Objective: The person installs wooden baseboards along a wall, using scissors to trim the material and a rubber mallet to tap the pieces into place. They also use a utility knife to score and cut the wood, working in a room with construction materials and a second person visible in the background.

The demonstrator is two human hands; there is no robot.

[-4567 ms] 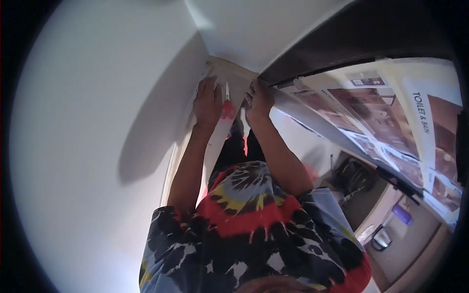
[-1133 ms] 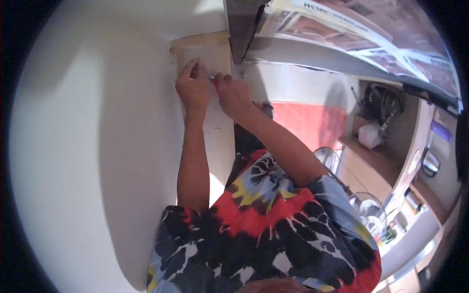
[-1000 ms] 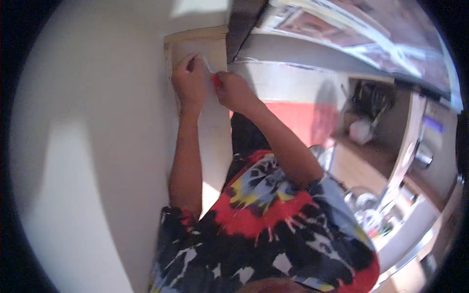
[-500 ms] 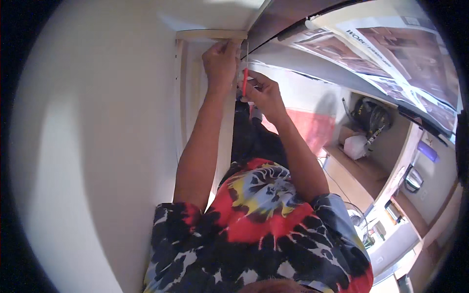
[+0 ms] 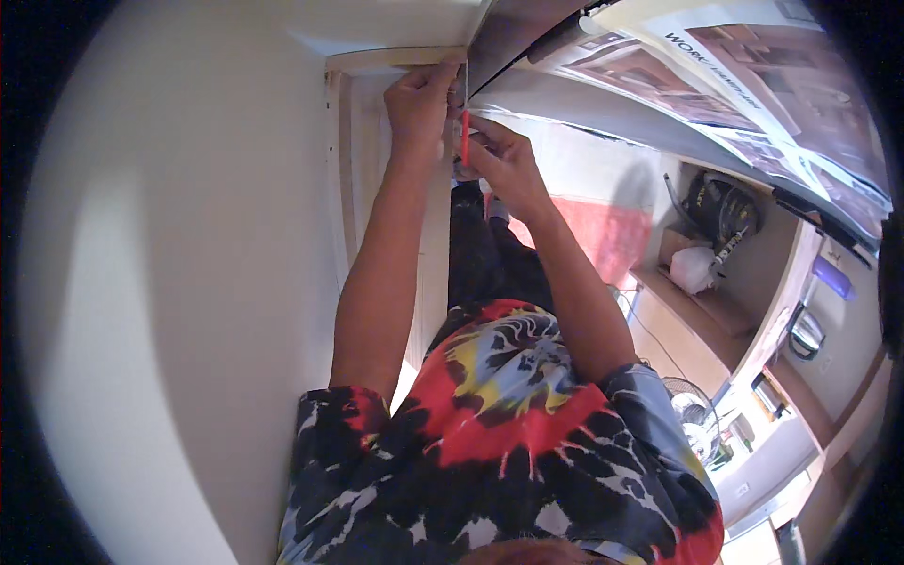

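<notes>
At the top corner of a pale wooden frame (image 5: 395,60), my left hand (image 5: 416,105) is raised with its fingers pinched together by the frame's right end. Whatever those fingers hold, if anything, is too hidden to make out. Just right of it and slightly lower, my right hand (image 5: 504,162) grips a slim red-handled tool (image 5: 465,139). The tool stands upright, its thin straight metal part pointing up past my left fingertips. Its kind is not clear. Both hands are close together beside the dark panel (image 5: 518,42).
A broad pale panel (image 5: 226,235) fills the left side. Printed sheets (image 5: 734,85) hang over the upper right. Below them, a cubby (image 5: 673,282) holds a dark coiled item and a white bag (image 5: 693,270). A fan (image 5: 692,410) stands at lower right, with a cable nearby.
My right hand and the red-handled tool have moved slightly up and left. My left hand has shifted slightly left and up, fingers still pinched. The whole view has shifted a little.
</notes>
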